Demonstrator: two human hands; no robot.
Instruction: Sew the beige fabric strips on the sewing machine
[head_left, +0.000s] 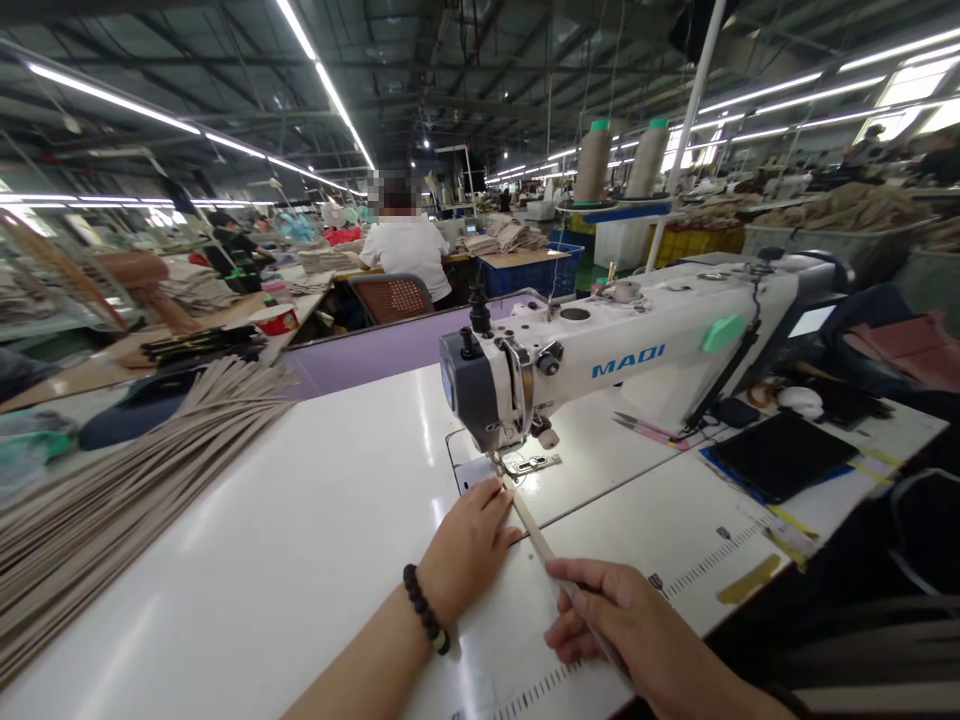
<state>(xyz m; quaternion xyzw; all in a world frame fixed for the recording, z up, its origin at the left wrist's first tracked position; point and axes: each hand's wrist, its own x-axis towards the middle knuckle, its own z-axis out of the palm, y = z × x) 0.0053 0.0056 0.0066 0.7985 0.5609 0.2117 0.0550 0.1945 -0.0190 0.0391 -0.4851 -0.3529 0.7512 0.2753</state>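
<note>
A narrow beige strip (534, 528) runs from under the needle area of a white sewing machine (630, 345) toward the table's front edge. My right hand (611, 615) pinches the strip between thumb and fingers, its other fingers curled below. Close to the presser foot (501, 465), my left hand (469, 545) lies palm down on the white table (300, 540), fingertips at the strip's left side. Its fingers are stretched forward and it wears a dark bead bracelet (426, 608) at the wrist. The strip's end under the foot is hidden.
A large bundle of beige strips (142, 490) lies along the table's left side. To the right are scissors (649, 430) with pink handles and a black flat item (780, 455). Two thread cones (592, 165) stand behind the machine. A person in a white shirt (406, 250) sits ahead.
</note>
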